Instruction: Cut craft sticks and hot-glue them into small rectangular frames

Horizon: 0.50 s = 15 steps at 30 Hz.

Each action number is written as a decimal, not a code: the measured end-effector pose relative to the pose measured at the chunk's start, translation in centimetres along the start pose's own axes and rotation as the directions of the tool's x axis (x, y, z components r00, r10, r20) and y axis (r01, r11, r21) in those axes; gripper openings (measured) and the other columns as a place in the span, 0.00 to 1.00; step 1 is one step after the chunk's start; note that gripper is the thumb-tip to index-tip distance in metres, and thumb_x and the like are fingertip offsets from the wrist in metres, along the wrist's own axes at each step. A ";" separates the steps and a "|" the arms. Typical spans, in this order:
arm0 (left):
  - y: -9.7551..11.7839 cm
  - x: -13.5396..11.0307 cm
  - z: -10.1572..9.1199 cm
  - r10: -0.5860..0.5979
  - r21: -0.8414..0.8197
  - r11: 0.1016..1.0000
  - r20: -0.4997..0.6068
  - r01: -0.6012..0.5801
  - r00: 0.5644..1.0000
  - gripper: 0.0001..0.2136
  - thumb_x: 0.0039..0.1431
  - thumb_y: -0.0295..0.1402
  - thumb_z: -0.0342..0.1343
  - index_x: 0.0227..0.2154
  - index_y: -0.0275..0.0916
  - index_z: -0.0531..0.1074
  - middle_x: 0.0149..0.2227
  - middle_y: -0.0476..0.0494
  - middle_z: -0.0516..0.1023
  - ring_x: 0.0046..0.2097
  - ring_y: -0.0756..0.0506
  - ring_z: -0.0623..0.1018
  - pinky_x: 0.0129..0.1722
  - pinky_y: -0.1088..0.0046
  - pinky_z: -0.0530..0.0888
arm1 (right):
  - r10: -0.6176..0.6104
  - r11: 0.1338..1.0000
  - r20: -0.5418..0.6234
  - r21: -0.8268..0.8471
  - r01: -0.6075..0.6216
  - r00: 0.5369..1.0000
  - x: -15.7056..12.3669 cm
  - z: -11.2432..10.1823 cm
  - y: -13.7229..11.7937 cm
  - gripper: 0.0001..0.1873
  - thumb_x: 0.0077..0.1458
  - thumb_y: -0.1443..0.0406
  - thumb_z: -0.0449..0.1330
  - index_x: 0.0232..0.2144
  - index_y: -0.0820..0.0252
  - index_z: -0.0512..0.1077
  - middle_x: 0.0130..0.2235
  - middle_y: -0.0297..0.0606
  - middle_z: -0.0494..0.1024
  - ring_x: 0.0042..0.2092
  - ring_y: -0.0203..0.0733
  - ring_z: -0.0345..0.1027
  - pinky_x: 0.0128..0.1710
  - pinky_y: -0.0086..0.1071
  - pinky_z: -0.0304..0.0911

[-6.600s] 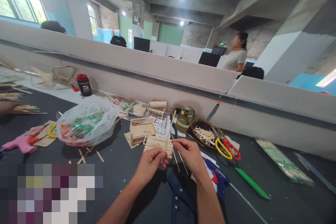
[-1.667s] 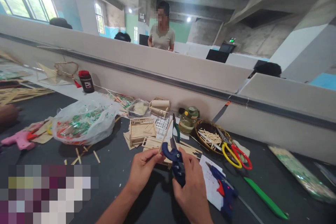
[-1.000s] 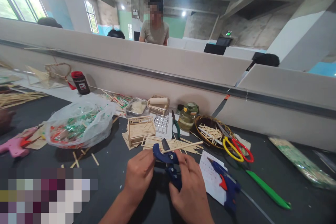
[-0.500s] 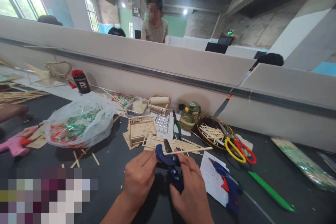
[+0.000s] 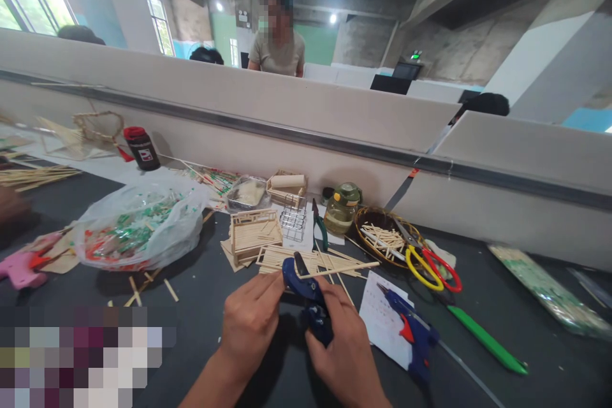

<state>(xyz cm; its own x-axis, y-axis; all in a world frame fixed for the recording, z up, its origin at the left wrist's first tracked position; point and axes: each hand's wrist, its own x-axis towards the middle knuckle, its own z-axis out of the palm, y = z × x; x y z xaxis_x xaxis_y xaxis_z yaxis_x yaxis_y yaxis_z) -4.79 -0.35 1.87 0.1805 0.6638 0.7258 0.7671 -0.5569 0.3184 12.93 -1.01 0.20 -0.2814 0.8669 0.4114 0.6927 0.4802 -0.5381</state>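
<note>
My right hand [image 5: 345, 347] is wrapped round the handles of a blue cutter [image 5: 306, 293]. A thin wooden stick [image 5: 342, 269] lies across the cutter's jaws and points to the right. My left hand [image 5: 251, 325] is pinched at the stick's left end beside the jaws. Both hands hover over the dark table [image 5: 205, 319], just in front of a flat lattice of sticks [image 5: 287, 260] and a small wooden stick box [image 5: 251, 234].
A blue glue gun [image 5: 411, 331] lies on white paper to the right, with scissors [image 5: 430, 264] over a basket of sticks [image 5: 382, 239]. A plastic bag [image 5: 138, 229] and a pink glue gun [image 5: 23, 264] are at left. A person stands behind the partition [image 5: 306, 115].
Earlier both hands held only a stick; then my right hand took up the blue cutter. In the last second the stick swung level across the jaws.
</note>
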 end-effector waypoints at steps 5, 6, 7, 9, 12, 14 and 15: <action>0.0 0.1 0.1 -0.056 -0.045 0.997 0.035 0.057 0.998 0.12 0.60 0.21 0.46 0.38 0.37 0.74 0.36 0.44 0.80 0.38 0.48 0.78 0.39 0.76 0.73 | 0.050 0.997 0.051 0.057 -0.053 0.997 -0.1 -0.3 -0.1 0.35 0.44 0.75 0.54 0.57 0.60 0.59 0.55 0.44 0.68 0.59 0.47 0.59 0.59 0.41 0.58; 0.0 0.0 0.1 -0.060 -0.041 0.997 0.040 0.062 0.997 0.12 0.60 0.21 0.46 0.39 0.38 0.74 0.36 0.44 0.80 0.38 0.48 0.78 0.38 0.76 0.73 | 0.062 0.995 0.066 0.068 -0.066 0.996 -0.1 -0.3 -0.1 0.35 0.44 0.75 0.54 0.57 0.60 0.59 0.56 0.44 0.67 0.59 0.47 0.58 0.59 0.41 0.57; 0.0 0.0 0.2 -0.064 -0.036 0.997 0.043 0.065 0.997 0.12 0.60 0.21 0.46 0.39 0.38 0.74 0.36 0.44 0.80 0.38 0.47 0.78 0.38 0.75 0.73 | 0.071 0.994 0.081 0.077 -0.077 0.994 -0.1 -0.4 -0.2 0.35 0.44 0.75 0.54 0.57 0.61 0.59 0.56 0.44 0.67 0.59 0.47 0.58 0.59 0.41 0.57; -0.1 -0.2 0.3 -0.073 -0.028 0.997 0.045 0.074 0.996 0.13 0.60 0.21 0.46 0.39 0.38 0.74 0.36 0.44 0.80 0.38 0.47 0.79 0.38 0.75 0.73 | 0.092 0.991 0.105 0.091 -0.101 0.990 -0.1 -0.5 -0.3 0.35 0.44 0.74 0.54 0.58 0.62 0.60 0.56 0.45 0.67 0.60 0.47 0.58 0.60 0.42 0.56; -0.1 -0.5 0.4 -0.092 -0.043 0.995 0.058 0.094 0.994 0.13 0.59 0.21 0.47 0.41 0.38 0.74 0.38 0.44 0.81 0.39 0.47 0.79 0.39 0.75 0.73 | 0.133 0.981 0.141 0.122 -0.151 0.981 -0.1 -0.9 -0.5 0.35 0.44 0.73 0.54 0.58 0.63 0.60 0.56 0.46 0.68 0.59 0.48 0.59 0.60 0.43 0.55; 0.0 -0.6 0.4 -0.123 -0.077 0.989 0.089 0.130 0.988 0.14 0.58 0.22 0.47 0.42 0.38 0.74 0.38 0.44 0.81 0.38 0.47 0.80 0.39 0.75 0.73 | 0.166 0.969 0.175 0.156 -0.194 0.970 -0.1 -1.4 -0.6 0.35 0.44 0.73 0.53 0.57 0.63 0.61 0.56 0.46 0.68 0.59 0.47 0.60 0.60 0.42 0.56; 0.1 -0.6 0.4 -0.152 -0.100 0.981 0.121 0.165 0.981 0.14 0.59 0.22 0.47 0.42 0.39 0.74 0.37 0.45 0.81 0.37 0.47 0.80 0.38 0.76 0.73 | 0.181 0.960 0.199 0.175 -0.217 0.963 -0.1 -1.8 -0.7 0.35 0.43 0.73 0.53 0.57 0.62 0.62 0.56 0.45 0.69 0.58 0.47 0.61 0.59 0.42 0.56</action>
<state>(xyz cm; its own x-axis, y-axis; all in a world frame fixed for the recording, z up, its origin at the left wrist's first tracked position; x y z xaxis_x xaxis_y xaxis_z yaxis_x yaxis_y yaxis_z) -4.58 -0.60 1.27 0.1345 0.7963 0.5897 0.7210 -0.4869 0.4930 13.69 -1.68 1.89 -0.2778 0.9485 0.1522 0.6100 0.2966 -0.7348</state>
